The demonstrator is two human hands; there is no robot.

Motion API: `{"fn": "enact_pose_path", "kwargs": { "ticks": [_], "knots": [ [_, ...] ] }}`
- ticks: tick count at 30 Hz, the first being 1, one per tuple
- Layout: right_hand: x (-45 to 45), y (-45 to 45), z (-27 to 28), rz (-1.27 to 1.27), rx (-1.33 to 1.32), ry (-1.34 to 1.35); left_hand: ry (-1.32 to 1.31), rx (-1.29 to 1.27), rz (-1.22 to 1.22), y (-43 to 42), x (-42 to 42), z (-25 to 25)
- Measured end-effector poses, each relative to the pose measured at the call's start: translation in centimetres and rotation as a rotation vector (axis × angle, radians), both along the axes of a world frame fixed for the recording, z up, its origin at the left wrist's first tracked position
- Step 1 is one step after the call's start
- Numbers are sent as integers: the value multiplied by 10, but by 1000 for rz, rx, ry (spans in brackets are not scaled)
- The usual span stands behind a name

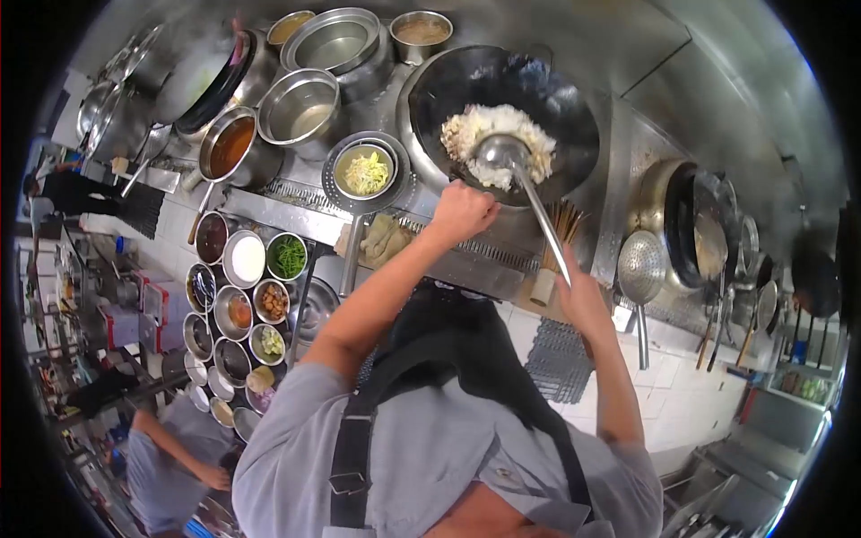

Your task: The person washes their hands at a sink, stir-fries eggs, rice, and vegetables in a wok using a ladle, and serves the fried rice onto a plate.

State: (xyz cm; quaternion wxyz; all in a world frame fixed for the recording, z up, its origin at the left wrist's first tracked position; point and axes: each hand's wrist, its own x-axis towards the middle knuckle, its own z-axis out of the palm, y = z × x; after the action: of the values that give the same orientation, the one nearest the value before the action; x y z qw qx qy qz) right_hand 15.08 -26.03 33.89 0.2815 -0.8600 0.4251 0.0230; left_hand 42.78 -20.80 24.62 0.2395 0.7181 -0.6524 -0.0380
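Observation:
My left hand (465, 213) is closed at the near rim of a large black wok (574, 125); its fingers partly hide what they grip. My right hand (585, 296) is wrapped round the long handle of a steel ladle (499, 151). The ladle's bowl rests in white rice (502, 117) mixed with yellowish and brownish bits inside the wok. Left of the wok, a perforated strainer (401, 184) carries a small bowl with pale yellow-green shreds (367, 172).
Metal pots (299, 109) and a pan of reddish-brown liquid (230, 143) stand on the left. Several ingredient bowls (287, 256) line the lower left. A bamboo brush (544, 285) and a skimmer (641, 267) lie on the right. Another person (175, 457) is at lower left.

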Motion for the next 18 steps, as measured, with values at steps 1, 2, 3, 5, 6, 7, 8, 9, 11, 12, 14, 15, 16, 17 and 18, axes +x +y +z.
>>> {"fn": "enact_pose_path", "kwargs": {
  "ticks": [1,2,3,5,6,7,8,9,11,12,14,15,16,17,18],
  "knots": [
    [6,-6,-21,-34,-36,4,-27,-14,34,-3,-4,-20],
    [12,-4,-10,-138,180,-125,-27,54,15,8,-9,-28],
    [23,-1,7,-226,394,-254,-26,119,8,31,-16,-35],
    [30,-10,25,-276,780,-593,-46,-187,2,73,-21,-27],
    [31,-19,33,-240,969,-785,-43,-206,-60,79,-14,-23],
    [35,-26,42,-170,1049,-968,-6,-67,-61,67,-9,-22],
    [37,-26,45,-118,1138,-1141,48,92,-64,55,-7,-6],
    [50,-44,57,27,1083,-1089,-18,138,-8,35,-5,5],
    [75,-80,89,136,744,-745,-47,81,-68,15,8,23],
    [86,-96,100,109,467,-442,-74,117,-109,12,9,46],
    [107,-135,86,248,-47,-564,2,85,-107,3,9,55],
    [115,-149,79,303,-295,-607,51,82,-112,6,6,55],
    [136,-157,84,165,-117,-732,36,92,-64,15,-1,36],
    [153,-176,81,107,67,-1037,19,100,-22,25,-7,3],
    [165,-187,96,30,153,-1198,-18,75,24,18,2,-19]
  ]
}}
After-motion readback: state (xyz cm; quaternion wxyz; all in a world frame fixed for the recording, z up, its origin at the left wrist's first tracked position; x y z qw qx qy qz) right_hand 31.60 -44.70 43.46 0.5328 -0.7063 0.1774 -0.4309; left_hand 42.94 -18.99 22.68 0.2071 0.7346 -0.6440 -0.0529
